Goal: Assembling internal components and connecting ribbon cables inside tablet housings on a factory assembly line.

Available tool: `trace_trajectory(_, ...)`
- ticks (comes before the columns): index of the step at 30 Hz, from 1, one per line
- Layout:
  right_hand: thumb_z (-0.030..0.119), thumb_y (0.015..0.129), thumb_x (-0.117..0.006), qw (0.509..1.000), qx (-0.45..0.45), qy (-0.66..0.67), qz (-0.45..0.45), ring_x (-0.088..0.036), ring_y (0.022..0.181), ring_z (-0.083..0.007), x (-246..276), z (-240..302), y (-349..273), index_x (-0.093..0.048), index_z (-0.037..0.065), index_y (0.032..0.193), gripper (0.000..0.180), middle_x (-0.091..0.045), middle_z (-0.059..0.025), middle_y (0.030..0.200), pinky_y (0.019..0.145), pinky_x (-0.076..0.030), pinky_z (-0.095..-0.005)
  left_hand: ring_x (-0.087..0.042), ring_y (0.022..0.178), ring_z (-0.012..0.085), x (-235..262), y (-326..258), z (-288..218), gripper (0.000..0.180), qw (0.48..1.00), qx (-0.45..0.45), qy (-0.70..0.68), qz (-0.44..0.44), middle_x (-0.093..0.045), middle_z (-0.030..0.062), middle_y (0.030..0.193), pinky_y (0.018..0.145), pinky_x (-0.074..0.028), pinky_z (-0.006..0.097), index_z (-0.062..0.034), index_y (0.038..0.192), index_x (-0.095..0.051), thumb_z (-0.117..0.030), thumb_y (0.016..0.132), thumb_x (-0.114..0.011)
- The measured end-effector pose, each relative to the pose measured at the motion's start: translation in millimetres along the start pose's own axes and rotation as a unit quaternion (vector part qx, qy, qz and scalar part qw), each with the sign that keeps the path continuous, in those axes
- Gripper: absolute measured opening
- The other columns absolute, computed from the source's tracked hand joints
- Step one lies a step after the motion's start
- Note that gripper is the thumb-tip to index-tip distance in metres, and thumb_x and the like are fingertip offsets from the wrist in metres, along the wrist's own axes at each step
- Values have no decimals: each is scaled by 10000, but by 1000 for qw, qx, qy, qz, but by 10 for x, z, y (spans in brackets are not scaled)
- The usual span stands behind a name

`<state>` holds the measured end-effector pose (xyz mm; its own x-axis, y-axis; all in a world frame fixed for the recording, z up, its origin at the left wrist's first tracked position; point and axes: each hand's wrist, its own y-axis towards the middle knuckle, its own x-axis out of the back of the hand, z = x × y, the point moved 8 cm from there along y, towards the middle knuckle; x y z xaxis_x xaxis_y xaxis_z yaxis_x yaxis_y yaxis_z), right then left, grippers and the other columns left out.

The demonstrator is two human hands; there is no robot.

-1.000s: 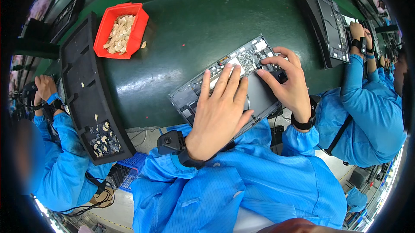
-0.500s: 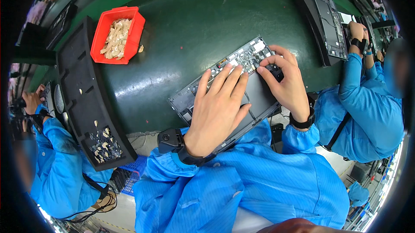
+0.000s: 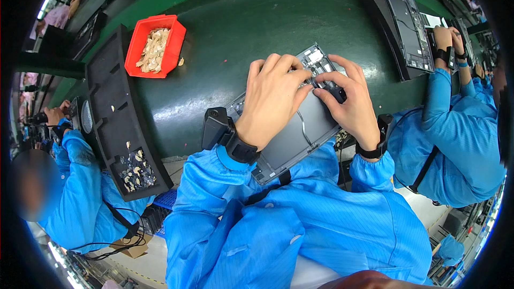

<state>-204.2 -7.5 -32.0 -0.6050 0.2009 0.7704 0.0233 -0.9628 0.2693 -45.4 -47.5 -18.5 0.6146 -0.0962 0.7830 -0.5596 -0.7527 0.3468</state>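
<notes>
The left hand lies flat, fingers spread, on the opened laptop base at the green bench's near edge. The right hand pinches a small component at the circuit board; seating appears underway. The next move calls for precise fingertip pressure.

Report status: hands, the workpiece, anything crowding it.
Left hand flat on opened grey laptop chassis. Right hand pressing fingers at its circuit-board end. Red plastic parts bin stands apart.
</notes>
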Motion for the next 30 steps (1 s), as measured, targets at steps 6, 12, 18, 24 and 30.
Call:
trace_trajectory(6, 134, 856, -831, 997, 62, 50, -7, -596, 1296, -336, 47, 89, 24, -812, 123, 973, 119, -697, -120, 1324, 1107, -419, -467, -691, 986, 223, 106, 24, 15, 149, 999, -7, -38, -14, -798, 11, 1039, 936, -439, 372, -148, 1038, -817, -124, 907, -752)
trace_trajectory(12, 115, 917, -824, 948, -55, 312, 23, -720, 871, -159, 82, -230, 26, -795, 28, 1017, 136, -782, -47, 924, 857, -538, -317, -674, 1035, 239, 115, 52, 116, 239, 1000, -8, -2, -22, -768, 27, 1136, 900, -479, 390, -145, 1126, -813, -108, 899, -745)
trace_trajectory(18, 75, 944, -807, 926, -120, 358, 9, -689, 861, -86, -37, -317, 80, -782, -9, 1071, 154, -776, -52, 938, 749, -557, -242, -652, 1063, 233, 59, 56, 49, 297, 993, -73, 72, 52, -706, 18, 1185, 879, -506, 391, -145, 1150, -800, -100, 862, -741)
trace_trajectory(24, 73, 957, -781, 931, -121, 345, 21, -705, 798, -96, -72, -221, 168, -789, -6, 1130, 190, -779, -59, 914, 714, -559, -238, -663, 1020, 250, 54, 127, 123, 252, 993, -92, 34, 63, -708, 23, 1155, 874, -519, 395, -124, 1098, -800, -110, 851, -752)
trace_trajectory(30, 92, 956, -789, 944, -130, 297, 65, -708, 786, -94, -172, -166, 196, -792, -9, 1082, 162, -773, -57, 866, 682, -550, -244, -692, 897, 271, 120, 116, 276, 176, 993, -13, -120, -5, -764, 84, 1009, 842, -525, 402, -75, 1058, -808, -160, 908, -776)
